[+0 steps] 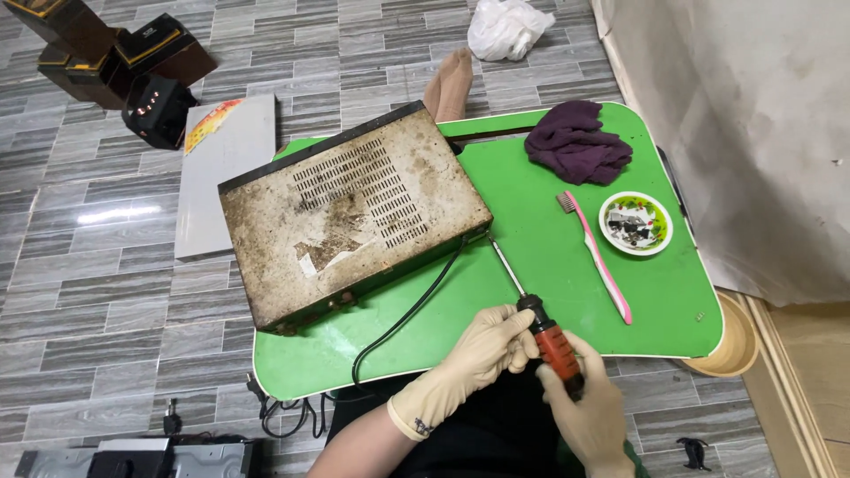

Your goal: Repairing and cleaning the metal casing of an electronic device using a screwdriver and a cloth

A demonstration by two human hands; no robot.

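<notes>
A dirty, rusty metal device box (354, 212) with vent slots lies on a green lap table (531, 239). A black cable (407, 314) runs from its right corner across the table. Both my hands wear cream gloves. My right hand (589, 412) grips the red-and-black handle of a screwdriver (544, 332). My left hand (487, 350) pinches the black collar at the top of that handle. The long metal shaft points up-left, its tip close to the box's near right corner.
A pink toothbrush (598, 257), a small bowl of dark bits (636, 223) and a purple cloth (577, 142) lie on the table's right side. A foot (450, 84), white bag (506, 26), grey board (226, 168) and dark boxes (115, 53) sit on the tiled floor.
</notes>
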